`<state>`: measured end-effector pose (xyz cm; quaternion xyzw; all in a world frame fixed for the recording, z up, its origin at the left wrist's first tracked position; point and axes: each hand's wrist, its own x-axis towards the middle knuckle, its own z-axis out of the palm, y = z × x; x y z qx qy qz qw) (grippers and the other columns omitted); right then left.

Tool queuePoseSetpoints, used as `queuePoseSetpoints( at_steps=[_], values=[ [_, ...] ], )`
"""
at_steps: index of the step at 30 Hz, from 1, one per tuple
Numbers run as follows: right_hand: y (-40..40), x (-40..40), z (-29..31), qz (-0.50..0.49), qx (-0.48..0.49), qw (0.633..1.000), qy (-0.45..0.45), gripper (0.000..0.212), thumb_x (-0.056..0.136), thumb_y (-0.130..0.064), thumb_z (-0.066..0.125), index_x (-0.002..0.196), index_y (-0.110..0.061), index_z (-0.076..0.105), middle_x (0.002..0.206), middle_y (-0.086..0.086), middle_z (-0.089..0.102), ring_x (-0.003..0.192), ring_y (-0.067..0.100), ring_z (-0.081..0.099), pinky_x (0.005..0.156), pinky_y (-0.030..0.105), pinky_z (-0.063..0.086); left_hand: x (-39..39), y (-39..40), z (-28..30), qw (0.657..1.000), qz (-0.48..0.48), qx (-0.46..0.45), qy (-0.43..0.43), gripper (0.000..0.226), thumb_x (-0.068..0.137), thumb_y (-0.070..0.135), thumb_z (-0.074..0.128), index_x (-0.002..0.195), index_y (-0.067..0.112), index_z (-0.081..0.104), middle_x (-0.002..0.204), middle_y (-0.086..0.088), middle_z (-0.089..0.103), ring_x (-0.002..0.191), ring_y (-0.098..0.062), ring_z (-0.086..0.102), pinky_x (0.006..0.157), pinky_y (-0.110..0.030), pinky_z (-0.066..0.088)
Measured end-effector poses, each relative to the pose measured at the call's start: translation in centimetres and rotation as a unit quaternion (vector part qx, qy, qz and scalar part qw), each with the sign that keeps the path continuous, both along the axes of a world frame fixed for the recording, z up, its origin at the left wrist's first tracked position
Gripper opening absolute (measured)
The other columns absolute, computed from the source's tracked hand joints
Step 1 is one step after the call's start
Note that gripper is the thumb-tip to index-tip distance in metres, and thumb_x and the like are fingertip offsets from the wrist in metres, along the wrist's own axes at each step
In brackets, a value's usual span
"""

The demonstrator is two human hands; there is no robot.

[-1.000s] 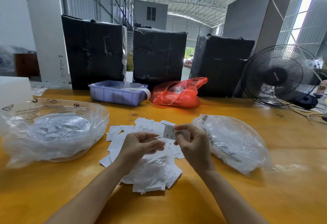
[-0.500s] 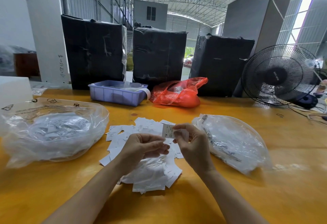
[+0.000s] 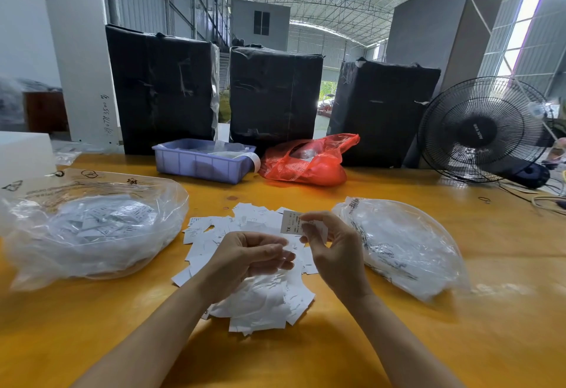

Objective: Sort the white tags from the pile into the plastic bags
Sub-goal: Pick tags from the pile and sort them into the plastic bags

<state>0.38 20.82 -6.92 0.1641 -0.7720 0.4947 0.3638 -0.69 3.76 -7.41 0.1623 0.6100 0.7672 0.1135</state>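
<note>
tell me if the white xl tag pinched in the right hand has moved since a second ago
No. The white XL tag in the right hand sits at the same spot above the pile of white tags, level with the clear plastic bag beside it.
</note>
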Motion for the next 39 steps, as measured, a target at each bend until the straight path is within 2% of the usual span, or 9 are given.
queuePoseSetpoints(
  at_steps=[10,15,20,26,28,31,34,36,39],
  values=[
    [0.0,0.1,0.0,0.012,0.006,1.0,-0.006,0.018,0.084,0.001,0.065,0.087,-0.017,0.068,0.072,-0.015,0.065,0.062,0.005,0.066,0.058,0.026,0.055,-0.1,-0.1,-0.1,1.0,-0.008,-0.003,-0.004,0.026,0.067,0.015,0.074,0.091,0.007,0.075,0.094,-0.022,0.072,0.084,-0.033,0.072,0.063,-0.024,0.057],
    [0.1,0.0,0.2,0.02,-0.01,0.998,-0.055,0.021,0.084,0.003,0.063,0.088,-0.018,0.067,0.077,-0.005,0.066,0.065,0.021,0.066,0.059,0.041,0.055,-0.2,-0.1,-0.2,1.0,0.012,-0.017,0.013,0.029,0.069,0.015,0.073,0.096,0.004,0.072,0.093,-0.02,0.073,0.085,-0.031,0.072,0.063,-0.024,0.056],
    [0.3,0.1,0.5,0.039,0.032,0.991,-0.122,0.023,0.084,-0.002,0.063,0.095,-0.022,0.059,0.086,0.004,0.065,0.069,0.021,0.063,0.058,0.035,0.056,-0.1,0.0,-0.1,0.995,0.061,-0.057,0.05,0.034,0.067,0.017,0.074,0.098,0.003,0.069,0.088,-0.014,0.074,0.08,-0.026,0.073,0.061,-0.021,0.055],
    [0.7,-0.2,0.2,0.091,0.057,0.972,-0.208,0.022,0.086,-0.005,0.063,0.103,-0.02,0.064,0.093,0.002,0.064,0.082,0.014,0.061,0.066,0.024,0.05,-0.4,0.2,-0.5,0.992,0.089,-0.076,0.054,0.012,0.079,0.002,0.07,0.091,0.004,0.071,0.082,-0.012,0.074,0.073,-0.022,0.072,0.061,-0.021,0.056],
    [0.7,-0.2,0.1,0.103,0.056,0.968,-0.223,0.03,0.086,-0.007,0.066,0.113,-0.019,0.061,0.092,0.005,0.063,0.084,0.017,0.061,0.071,0.027,0.053,-0.4,0.4,-0.6,0.993,0.089,-0.065,0.049,0.008,0.081,0.006,0.067,0.087,0.004,0.073,0.079,-0.011,0.074,0.072,-0.021,0.072,0.061,-0.023,0.056],
    [0.3,0.0,0.2,0.107,0.007,0.972,-0.209,0.035,0.081,-0.008,0.073,0.11,-0.017,0.057,0.087,0.016,0.065,0.079,0.025,0.064,0.072,0.033,0.055,-0.3,0.6,-0.5,0.994,0.09,-0.05,0.039,0.018,0.083,0.016,0.063,0.085,0.001,0.073,0.079,-0.015,0.073,0.074,-0.026,0.072,0.061,-0.025,0.057],
    [-0.2,-0.1,0.1,0.091,-0.048,0.978,-0.181,0.019,0.086,-0.004,0.066,0.104,-0.008,0.064,0.087,0.012,0.068,0.073,0.016,0.065,0.066,0.023,0.055,-0.3,0.7,-0.6,0.993,0.103,-0.037,0.036,0.019,0.086,0.015,0.061,0.085,-0.001,0.072,0.083,-0.02,0.072,0.076,-0.032,0.072,0.063,-0.029,0.058],
    [-0.4,-0.1,-0.1,0.084,-0.059,0.979,-0.176,0.017,0.088,-0.002,0.063,0.104,-0.002,0.067,0.085,0.007,0.069,0.066,0.006,0.063,0.063,0.018,0.053,-0.3,0.7,-0.6,0.991,0.123,-0.036,0.041,0.019,0.087,0.015,0.061,0.082,0.001,0.073,0.082,-0.021,0.071,0.077,-0.035,0.071,0.063,-0.029,0.058],
    [-0.7,0.1,-0.3,0.089,-0.033,0.981,-0.17,0.015,0.086,-0.005,0.066,0.1,-0.004,0.071,0.084,0.004,0.07,0.067,0.005,0.063,0.066,0.02,0.054,-0.4,0.7,-0.8,0.986,0.151,-0.049,0.055,0.019,0.087,0.016,0.063,0.076,0.007,0.076,0.082,-0.021,0.07,0.077,-0.035,0.07,0.068,-0.034,0.059]
  ],
)
